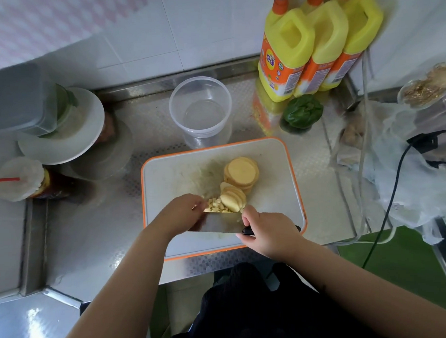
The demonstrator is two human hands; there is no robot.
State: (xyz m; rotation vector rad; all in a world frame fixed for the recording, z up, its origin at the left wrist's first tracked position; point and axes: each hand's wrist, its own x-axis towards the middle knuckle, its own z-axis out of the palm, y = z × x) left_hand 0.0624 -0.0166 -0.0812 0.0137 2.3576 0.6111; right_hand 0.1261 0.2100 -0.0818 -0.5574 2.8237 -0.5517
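Head view: my right hand [267,233] grips the cleaver [218,223] by its handle, blade low on the board [171,175]. My left hand [183,212] cups the dice [217,205] against it; whether it pinches any I cannot tell. I judge I'm gathering them. Next, carry them level to the tub [201,111], then cut the slices [234,197].

Soft, even light; glare struck the steel counter [27,325] at 8 o'clock; weak shadow lay under the left hand [179,216]; edges bowed.
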